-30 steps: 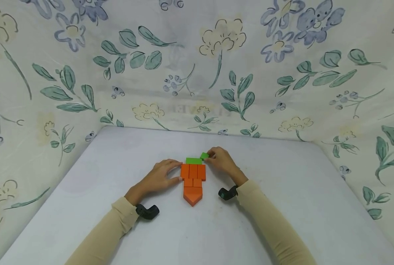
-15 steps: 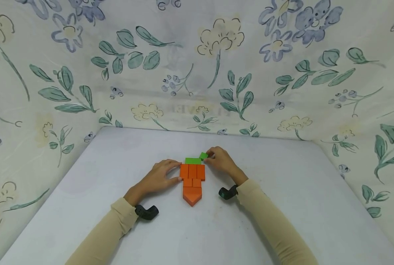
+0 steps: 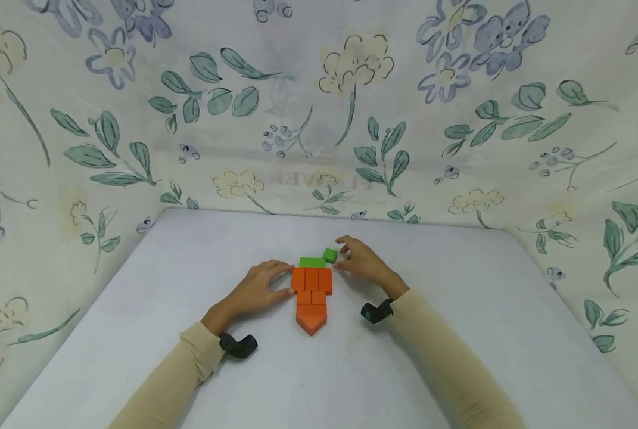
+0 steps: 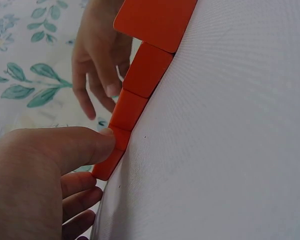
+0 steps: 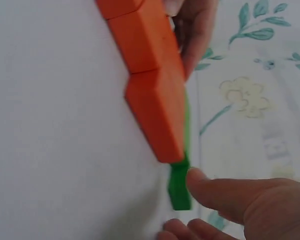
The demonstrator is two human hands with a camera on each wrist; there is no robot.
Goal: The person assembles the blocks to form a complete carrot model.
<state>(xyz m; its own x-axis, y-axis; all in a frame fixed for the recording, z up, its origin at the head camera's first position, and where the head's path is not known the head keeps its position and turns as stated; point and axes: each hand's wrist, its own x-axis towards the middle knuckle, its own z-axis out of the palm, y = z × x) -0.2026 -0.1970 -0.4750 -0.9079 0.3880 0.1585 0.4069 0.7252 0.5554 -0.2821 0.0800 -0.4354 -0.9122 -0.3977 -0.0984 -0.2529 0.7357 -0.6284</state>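
Orange blocks [image 3: 311, 280] lie joined on the white table in a shape that tapers to a point at the near end. A flat green block [image 3: 312, 262] caps their far end, with a small green cube [image 3: 330, 255] turned at an angle by its right corner. My left hand [image 3: 254, 287] touches the left side of the orange blocks with thumb and forefinger, its thumb [image 4: 97, 142] lying straight against them. My right hand [image 3: 366, 260] is just right of the green cube, thumb and fingers spread apart. In the right wrist view, the right thumb [image 5: 215, 187] is beside the cube.
The white tabletop [image 3: 431, 280] extends around the blocks. Behind and at both sides hangs flower-patterned cloth [image 3: 319, 119]. A black device [image 3: 238, 345] is strapped at the left wrist, another black device [image 3: 376, 311] at the right.
My right hand has let go of the small green cube, its fingers spreading and shifting slightly right. The cube stays by the flat green block. My left hand holds its place.
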